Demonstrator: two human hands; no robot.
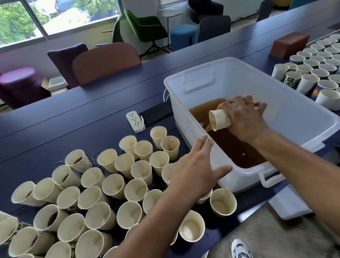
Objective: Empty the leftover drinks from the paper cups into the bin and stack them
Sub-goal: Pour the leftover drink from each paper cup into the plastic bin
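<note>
A translucent white plastic bin [296, 108] stands on the dark blue table and holds brown liquid [232, 146]. Inside it my right hand [244, 117] grips a paper cup [218, 119] tipped on its side, mouth to the left, and brown drink runs out of it into the liquid. My left hand [196, 167] rests flat on the bin's near left wall, fingers straight, thumb on the outside. Several paper cups [101, 194] with leftover drink stand crowded on the table left of the bin.
More paper cups [319, 68] fill the table right of the bin, beside a brown box [289, 44]. A white power strip [135, 121] and a black phone [158, 113] lie behind the left cups. Chairs line the table's far side. The bin's lid [291, 205] juts past the near edge.
</note>
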